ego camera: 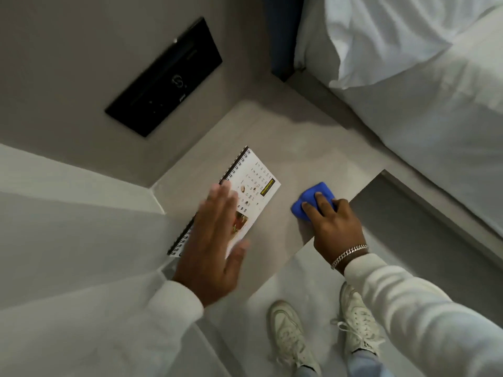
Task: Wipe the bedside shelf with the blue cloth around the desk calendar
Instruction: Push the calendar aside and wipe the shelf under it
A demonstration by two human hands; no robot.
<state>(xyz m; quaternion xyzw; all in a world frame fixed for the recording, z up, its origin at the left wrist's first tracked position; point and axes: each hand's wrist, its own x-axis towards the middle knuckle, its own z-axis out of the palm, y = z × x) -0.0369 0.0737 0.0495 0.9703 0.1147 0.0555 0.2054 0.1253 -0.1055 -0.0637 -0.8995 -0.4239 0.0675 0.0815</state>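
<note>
- The desk calendar [251, 183] shows a white page with a grid of date numbers, a few small pictures and a black-and-yellow banner whose lettering is too small to read; a black spiral binding runs along its upper-left edge.
- It stands on the left part of the grey bedside shelf [294, 137], close to the corner where the walls meet.
- The left hand [215, 240] is blurred and spread over the lower half of the calendar, fingers wide and thumb out to the right; I cannot tell whether it touches the page or hovers above it.
- The blue cloth [313, 198] lies bunched on the shelf near its front edge, to the right of the calendar and apart from it.
- The right hand [333, 224] presses down on the cloth, fingers curled over its near side and holding it; a silver chain bracelet [349, 254] circles the wrist above a white sleeve [408, 308].
- A black wall panel [164, 77] is set in the grey wall above the shelf; it bears a pale S-like mark and small lettering I cannot read.
- A bed with white bedding [422, 85] borders the shelf on the right.
- Below the shelf edge, two white lace-up sneakers [288, 336] stand on a pale floor.
</note>
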